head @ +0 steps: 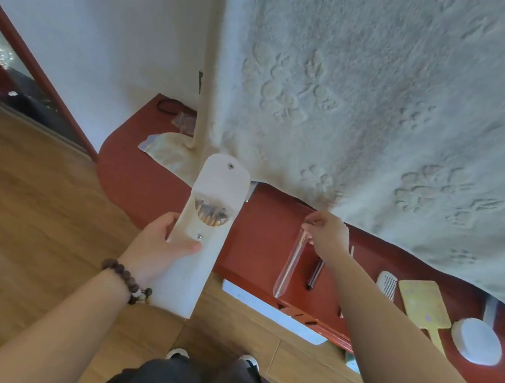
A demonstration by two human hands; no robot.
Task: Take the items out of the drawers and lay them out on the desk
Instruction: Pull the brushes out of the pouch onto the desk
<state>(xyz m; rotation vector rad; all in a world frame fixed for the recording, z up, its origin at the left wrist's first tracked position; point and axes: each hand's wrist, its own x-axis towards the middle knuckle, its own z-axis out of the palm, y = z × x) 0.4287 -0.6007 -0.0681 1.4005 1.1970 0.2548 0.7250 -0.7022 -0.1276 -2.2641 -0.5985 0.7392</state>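
Note:
My left hand (160, 243) holds a long white pouch (201, 236) upright in front of the red desk (153, 182); its flap is open and several brush tips show inside. My right hand (327, 233) pinches the top end of a clear plastic sleeve (288, 263) that lies on the desk. A dark pen (314, 274) lies just right of the sleeve. Further right on the desk are a white comb (386, 285), a yellow hand mirror (424, 306) and a round white lid (477, 341). An open drawer (268, 311) shows a pale bottom below the desk's front edge.
A cream embossed cloth (391, 97) hangs over the back of the desk. A silvery packet (168, 153) and a black cord (169, 105) lie at the desk's left end. Wooden floor (27, 205) lies to the left, my shoes (179, 353) below.

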